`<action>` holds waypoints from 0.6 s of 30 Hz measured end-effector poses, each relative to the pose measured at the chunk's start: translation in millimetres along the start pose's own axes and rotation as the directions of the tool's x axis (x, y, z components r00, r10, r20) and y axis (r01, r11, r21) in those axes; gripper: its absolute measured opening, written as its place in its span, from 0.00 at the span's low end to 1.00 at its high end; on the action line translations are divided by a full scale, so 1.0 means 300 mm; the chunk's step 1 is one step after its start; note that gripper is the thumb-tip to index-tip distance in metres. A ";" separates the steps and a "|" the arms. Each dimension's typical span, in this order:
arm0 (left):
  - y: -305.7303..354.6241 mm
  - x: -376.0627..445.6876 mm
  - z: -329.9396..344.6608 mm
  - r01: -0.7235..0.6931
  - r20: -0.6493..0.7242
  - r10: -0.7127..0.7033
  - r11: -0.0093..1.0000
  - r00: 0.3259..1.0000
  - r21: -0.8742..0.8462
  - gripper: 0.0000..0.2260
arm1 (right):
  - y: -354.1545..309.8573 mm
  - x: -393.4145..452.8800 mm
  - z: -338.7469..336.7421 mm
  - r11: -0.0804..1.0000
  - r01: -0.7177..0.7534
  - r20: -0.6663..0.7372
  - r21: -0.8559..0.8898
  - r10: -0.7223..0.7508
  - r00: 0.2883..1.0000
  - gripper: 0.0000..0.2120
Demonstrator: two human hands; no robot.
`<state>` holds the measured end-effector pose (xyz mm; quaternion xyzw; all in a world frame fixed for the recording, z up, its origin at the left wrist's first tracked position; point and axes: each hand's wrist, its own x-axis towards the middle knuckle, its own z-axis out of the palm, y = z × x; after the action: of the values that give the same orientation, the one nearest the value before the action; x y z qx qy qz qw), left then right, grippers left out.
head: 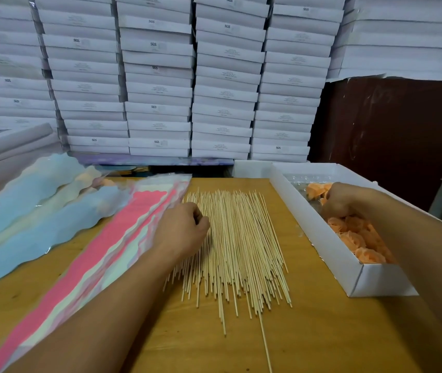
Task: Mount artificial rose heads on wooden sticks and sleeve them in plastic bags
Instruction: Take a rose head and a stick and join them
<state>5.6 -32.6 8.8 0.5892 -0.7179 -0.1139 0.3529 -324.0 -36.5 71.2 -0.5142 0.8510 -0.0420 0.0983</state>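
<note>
— Where does everything sit on the desk (322, 332)?

— The wooden sticks (236, 246) lie in a spread pile at the middle, running front to back. Left of them lie the plastic bags (88, 254), overlapping one another (the leftmost ones reach off the edge of view).

— And on the right?

— An open box (330, 251) along the desk's right side, with the rose heads (359, 235) in it. Behind the desk, stacked flat boxes (160, 76) form a wall, with a board (392, 130) to their right.

Both forearms bare, no sleeves; left hand (185, 227), right hand (339, 200) ungloved.
</note>
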 end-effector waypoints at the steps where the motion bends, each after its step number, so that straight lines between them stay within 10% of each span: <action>1: 0.000 0.000 0.000 -0.004 0.000 0.004 1.000 1.000 -0.001 0.08 | 0.001 -0.002 0.000 0.999 -0.003 -0.009 0.037 0.003 1.000 0.24; 11: -0.010 -0.004 0.011 -0.034 0.080 0.031 0.999 0.996 0.040 0.08 | 0.017 -0.007 -0.008 0.972 0.012 -0.067 0.236 0.004 0.998 0.16; 18: -0.007 -0.012 0.023 -0.041 0.227 0.027 0.998 0.974 0.056 0.15 | -0.009 -0.034 -0.036 0.909 0.126 -0.398 0.397 0.047 0.916 0.20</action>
<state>3.0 -31.5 1.4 0.5703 -0.7665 -0.1522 0.2531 -319.2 -29.1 83.5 -0.4796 0.8137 -0.3273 0.0290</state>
